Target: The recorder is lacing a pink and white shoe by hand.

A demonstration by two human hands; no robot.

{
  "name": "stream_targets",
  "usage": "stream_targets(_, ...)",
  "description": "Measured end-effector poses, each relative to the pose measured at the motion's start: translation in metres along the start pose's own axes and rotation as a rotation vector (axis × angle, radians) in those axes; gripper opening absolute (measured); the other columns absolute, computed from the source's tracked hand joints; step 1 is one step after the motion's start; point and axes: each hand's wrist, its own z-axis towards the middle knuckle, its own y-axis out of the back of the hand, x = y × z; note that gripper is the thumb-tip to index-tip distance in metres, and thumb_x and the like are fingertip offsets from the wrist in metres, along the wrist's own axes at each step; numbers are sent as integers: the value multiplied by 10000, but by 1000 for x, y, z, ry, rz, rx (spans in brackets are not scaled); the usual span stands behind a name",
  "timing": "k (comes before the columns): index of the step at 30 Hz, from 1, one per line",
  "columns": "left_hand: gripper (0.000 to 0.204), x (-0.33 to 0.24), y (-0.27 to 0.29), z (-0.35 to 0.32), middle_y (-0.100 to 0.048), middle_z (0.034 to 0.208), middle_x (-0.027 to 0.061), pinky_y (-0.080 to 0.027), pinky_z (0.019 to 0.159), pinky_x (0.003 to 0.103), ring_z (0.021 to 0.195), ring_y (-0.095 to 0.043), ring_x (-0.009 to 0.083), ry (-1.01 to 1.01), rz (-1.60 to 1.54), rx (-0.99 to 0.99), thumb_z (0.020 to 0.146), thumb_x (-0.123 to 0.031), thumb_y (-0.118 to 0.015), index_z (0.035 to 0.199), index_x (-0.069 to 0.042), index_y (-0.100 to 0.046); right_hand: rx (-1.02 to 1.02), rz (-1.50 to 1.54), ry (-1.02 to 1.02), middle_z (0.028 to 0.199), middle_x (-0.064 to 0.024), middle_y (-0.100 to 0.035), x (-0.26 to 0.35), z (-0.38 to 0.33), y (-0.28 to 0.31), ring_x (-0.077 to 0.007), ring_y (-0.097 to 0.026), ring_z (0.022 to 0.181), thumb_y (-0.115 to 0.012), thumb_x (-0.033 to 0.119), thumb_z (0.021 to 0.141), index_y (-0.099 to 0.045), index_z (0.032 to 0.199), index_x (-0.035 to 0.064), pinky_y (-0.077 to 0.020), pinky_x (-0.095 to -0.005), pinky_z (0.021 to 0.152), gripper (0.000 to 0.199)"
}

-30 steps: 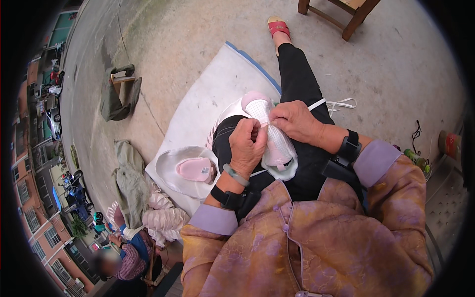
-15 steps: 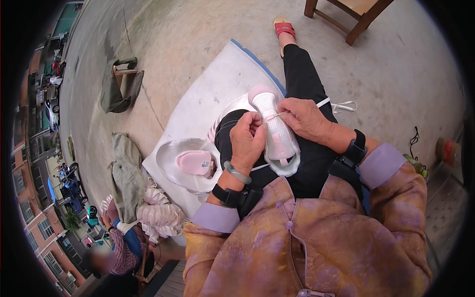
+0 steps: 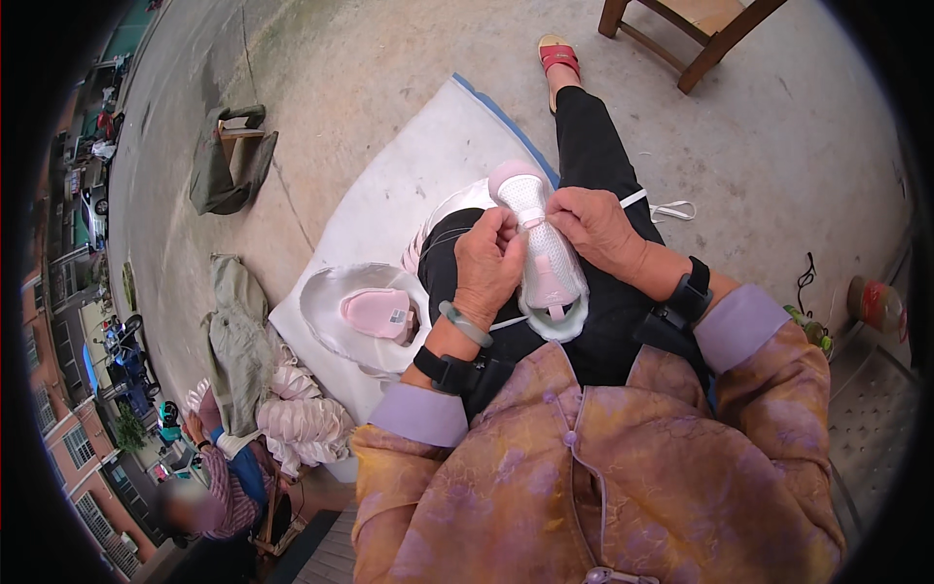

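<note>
A: What's different from a moment back?

B: The white-and-pink baby shoe [image 3: 542,255] has tipped a little more upright on the lap, toe toward twelve o'clock. The left hand [image 3: 488,265] has slid up its side; the right hand [image 3: 595,226] remains at the laces.

A: Grip?

B: Both hands are curled closed on the shoe, fingertips pinching near the lacing, so the work there is ongoing.

A: Anything unclear?

B: A thread or needle, perhaps; too fine to tell. At nine o'clock, a second pink shoe [image 3: 377,313] lies in a white bowl-like basin [image 3: 326,292], partly hidden.
</note>
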Motion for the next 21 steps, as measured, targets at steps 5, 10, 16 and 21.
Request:
stream_targets(5, 151, 3, 1, 2, -552, 658, -11, -442, 550, 192, 587, -494, 46, -26, 35, 18, 746, -58, -669, 854, -1, -579, 18, -182, 145, 768, -137, -571, 0, -1, -5, -341, -583, 726, -566, 103, 784, -548, 841, 36, -459, -426, 623, 89)
stream_targets(10, 166, 4, -2, 1, -554, 672, -5, -443, 554, 191, 588, -498, 53, -37, 51, -5, 751, -55, -662, 880, 1, -573, 27, -277, 218, 806, -140, -575, 1, 1, -8, -335, -588, 774, -572, 101, 785, -551, 880, 31, -470, -407, 651, 119)
stream_targets(16, 167, 3, -3, -4, -550, 677, 3, -452, 563, 216, 584, -503, 73, -73, -25, -41, 763, -43, -646, 909, -17, -569, 41, -165, 76, 814, -148, -567, 2, -4, 3, -336, -582, 784, -552, 93, 799, -553, 873, 37, -465, -405, 676, 93)
stream_targets(21, 132, 3, -3, -1, -545, 655, 43, -448, 561, 243, 570, -516, 108, -166, 46, -34, 774, -26, -626, 886, -21, -557, -26, -196, 94, 818, -144, -566, -2, -2, -12, -346, -581, 773, -532, 115, 814, -562, 877, 50, -462, -410, 676, 95)
